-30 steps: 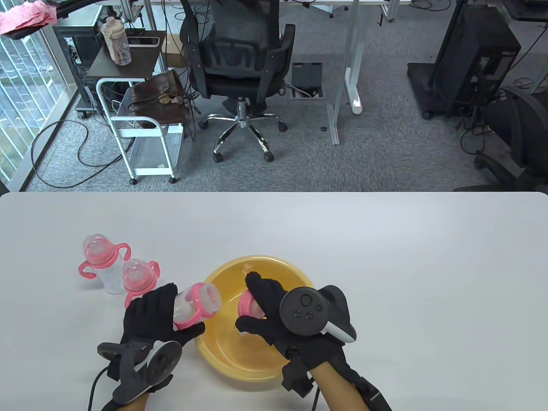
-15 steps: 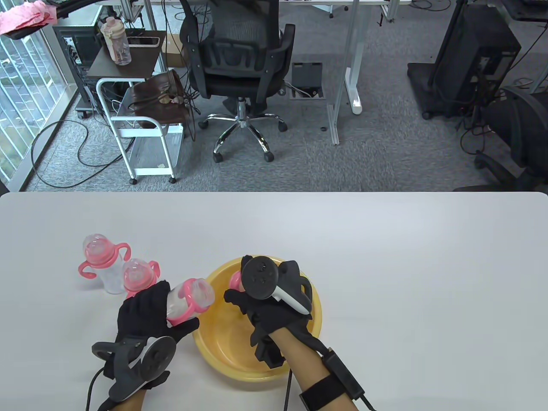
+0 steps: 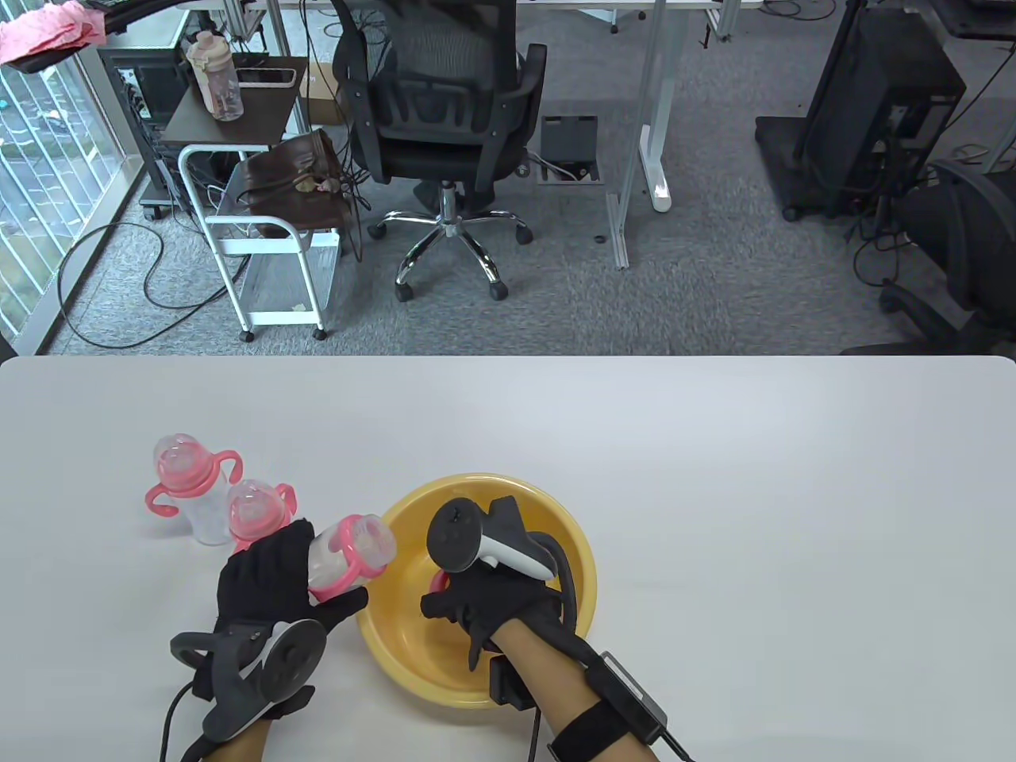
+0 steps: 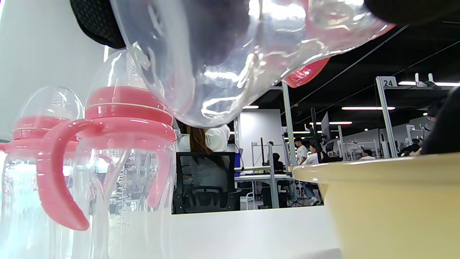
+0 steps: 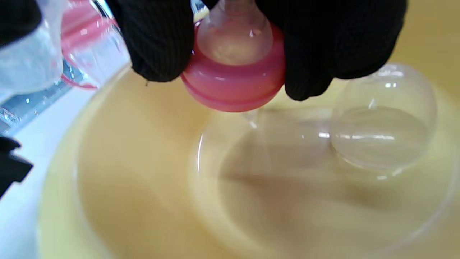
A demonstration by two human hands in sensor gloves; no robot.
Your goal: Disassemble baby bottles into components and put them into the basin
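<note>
My left hand [image 3: 266, 583] grips a clear bottle body with a pink handle ring [image 3: 349, 556], tilted toward the yellow basin [image 3: 583, 556]; its underside [image 4: 215, 64] fills the top of the left wrist view. My right hand [image 3: 476, 603] is down inside the basin, palm down. Its fingers [image 5: 158, 43] pinch a pink screw ring with a clear nipple [image 5: 235, 72] just above the basin floor. A clear dome cap [image 5: 382, 118] lies in the basin. Two assembled bottles [image 3: 186, 476] [image 3: 254, 512] stand left of the basin.
The white table [image 3: 714, 476] stretches wide to the right and behind the basin. The two standing bottles [image 4: 118, 151] are close to my left hand. An office chair [image 3: 444, 111] and a cart [image 3: 262, 238] stand on the floor beyond the table's far edge.
My right hand has turned palm down and sunk into the basin with the pink ring and nipple. My left hand with the bottle body has shifted slightly left.
</note>
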